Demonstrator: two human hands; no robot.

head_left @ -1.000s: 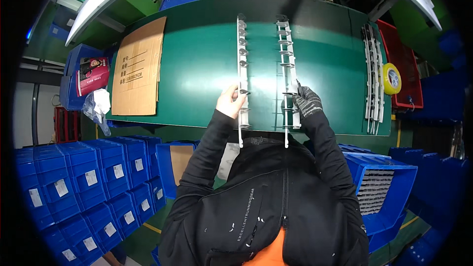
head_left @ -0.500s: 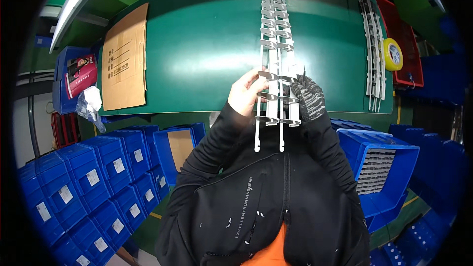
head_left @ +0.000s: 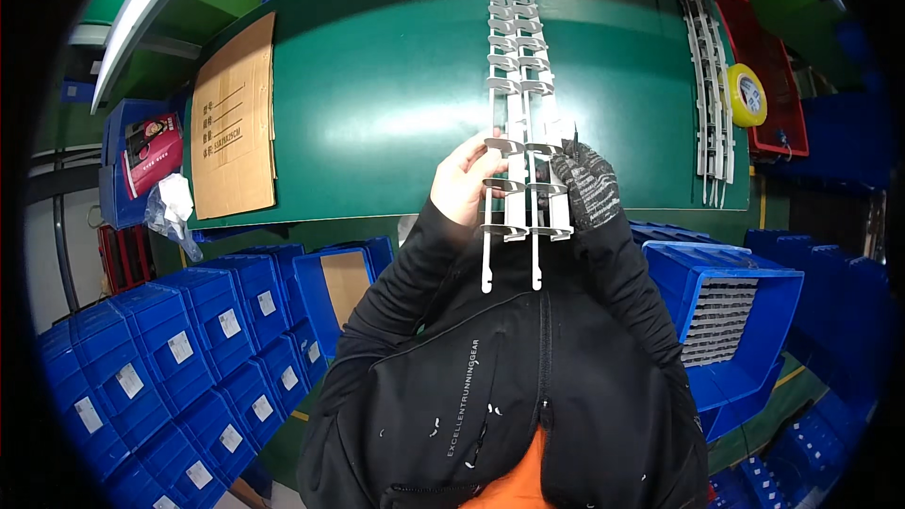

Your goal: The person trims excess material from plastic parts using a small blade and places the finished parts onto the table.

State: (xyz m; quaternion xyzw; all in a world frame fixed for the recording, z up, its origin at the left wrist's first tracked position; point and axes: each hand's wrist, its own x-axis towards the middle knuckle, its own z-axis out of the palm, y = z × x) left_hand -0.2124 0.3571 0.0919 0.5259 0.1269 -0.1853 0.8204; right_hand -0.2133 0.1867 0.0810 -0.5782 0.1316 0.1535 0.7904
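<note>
Two finned rails [head_left: 515, 117], adjacent, between left hand [head_left: 462, 179] and right hand [head_left: 589, 187] — one pinched in each grip

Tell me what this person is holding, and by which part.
The left hand holds the left white tabbed rail by its outer side, in its near half; the gloved right hand holds the right white tabbed rail likewise.

- Pale strips [head_left: 515, 113]: smooth, faintly glossy; metal or plastic, I can't tell from here.
- Green tabletop [head_left: 377, 123]: smooth, with a soft sheen.
- Grey glove [head_left: 592, 192]: rough, matt knit.
- Cardboard [head_left: 229, 94]: matt paper.
</note>
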